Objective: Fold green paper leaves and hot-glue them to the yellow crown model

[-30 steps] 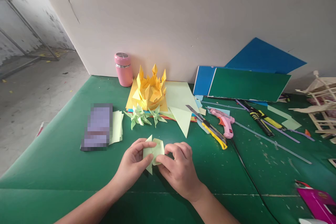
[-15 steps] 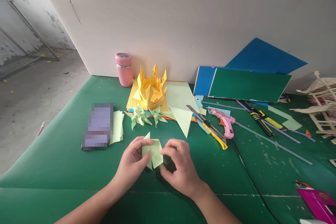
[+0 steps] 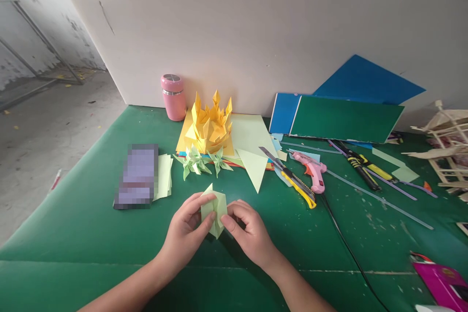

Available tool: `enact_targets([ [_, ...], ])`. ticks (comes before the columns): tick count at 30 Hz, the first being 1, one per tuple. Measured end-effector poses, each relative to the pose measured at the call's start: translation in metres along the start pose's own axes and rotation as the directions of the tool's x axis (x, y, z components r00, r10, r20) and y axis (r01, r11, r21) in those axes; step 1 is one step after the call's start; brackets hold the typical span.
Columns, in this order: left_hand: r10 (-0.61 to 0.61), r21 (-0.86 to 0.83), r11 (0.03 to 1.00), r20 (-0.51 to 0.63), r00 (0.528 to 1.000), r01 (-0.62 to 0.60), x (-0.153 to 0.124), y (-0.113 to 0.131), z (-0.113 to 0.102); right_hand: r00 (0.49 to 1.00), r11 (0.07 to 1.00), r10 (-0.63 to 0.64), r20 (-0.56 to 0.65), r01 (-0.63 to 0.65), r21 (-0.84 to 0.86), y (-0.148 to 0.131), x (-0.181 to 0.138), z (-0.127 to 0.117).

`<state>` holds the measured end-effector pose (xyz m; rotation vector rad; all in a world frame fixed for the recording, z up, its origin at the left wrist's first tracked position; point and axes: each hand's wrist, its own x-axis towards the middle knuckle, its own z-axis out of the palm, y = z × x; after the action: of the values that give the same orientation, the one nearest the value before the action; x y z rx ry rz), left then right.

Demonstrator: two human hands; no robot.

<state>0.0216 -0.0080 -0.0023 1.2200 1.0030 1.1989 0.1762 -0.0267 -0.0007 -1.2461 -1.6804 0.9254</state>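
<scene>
A small piece of pale green folded paper [image 3: 220, 204] is held up between both hands above the green table. My left hand [image 3: 190, 222] pinches its left side, thumb in front over the middle crease. On the right edge, my right hand [image 3: 248, 229] grips the paper with the thumb in front; its other fingers are partly hidden behind. Just beyond the hands lie green folded paper flowers [image 3: 197, 160]. Behind them a yellow folded paper crown-like piece [image 3: 210, 129] sits on sheets of coloured paper [image 3: 250, 129].
To the left are a blurred-out phone-like object [image 3: 137, 175] and green paper slips [image 3: 164, 178]. On the right lie a yellow utility knife [image 3: 296, 185], a pink glue gun [image 3: 310, 170] with a black cord, and pliers [image 3: 361, 170]. A pink flask [image 3: 173, 100] stands behind.
My right thumb has moved from below the paper onto its right front face. The right flap now lies folded closer to the middle crease. The left hand keeps its hold.
</scene>
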Motion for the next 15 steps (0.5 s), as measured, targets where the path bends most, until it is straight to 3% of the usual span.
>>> enact_targets([
  [7, -0.162, -0.025, 0.986, 0.026, 0.986, 0.163, -0.004, 0.007, 0.000, 0.998, 0.999, 0.042, -0.040, -0.042, -0.021, 0.004, -0.002, 0.002],
  [15, -0.132, -0.032, 0.991, -0.004, 0.991, 0.132, 0.000, 0.011, -0.001, 0.999, 0.995, -0.045, 0.001, 0.045, -0.088, 0.001, -0.002, 0.002],
])
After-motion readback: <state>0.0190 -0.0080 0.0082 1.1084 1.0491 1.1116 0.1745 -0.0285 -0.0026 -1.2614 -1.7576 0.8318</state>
